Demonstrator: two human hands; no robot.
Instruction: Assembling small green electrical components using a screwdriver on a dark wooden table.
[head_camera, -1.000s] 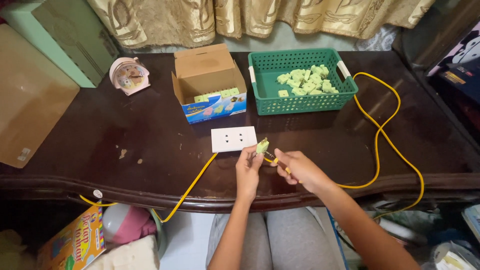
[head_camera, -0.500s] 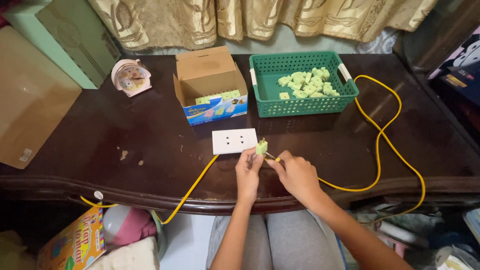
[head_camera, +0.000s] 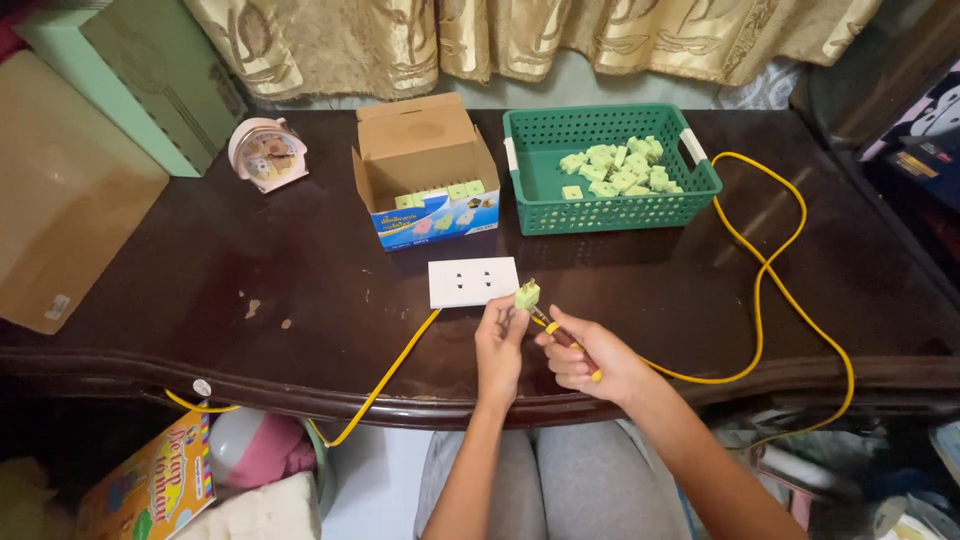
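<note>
Near the table's (head_camera: 300, 300) front edge, a small green plug (head_camera: 527, 295) is pinched in the left hand (head_camera: 498, 345), just beside the white socket plate (head_camera: 473, 282). A yellow-handled screwdriver (head_camera: 566, 342) is gripped in the right hand (head_camera: 588, 362), its tip apparently seated in the plug. The tool is best kept square to the screw, the plug held steady.

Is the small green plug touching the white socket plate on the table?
Apart. The head view shows dark table between the green plug, held by the left hand, and the white socket plate.
</note>
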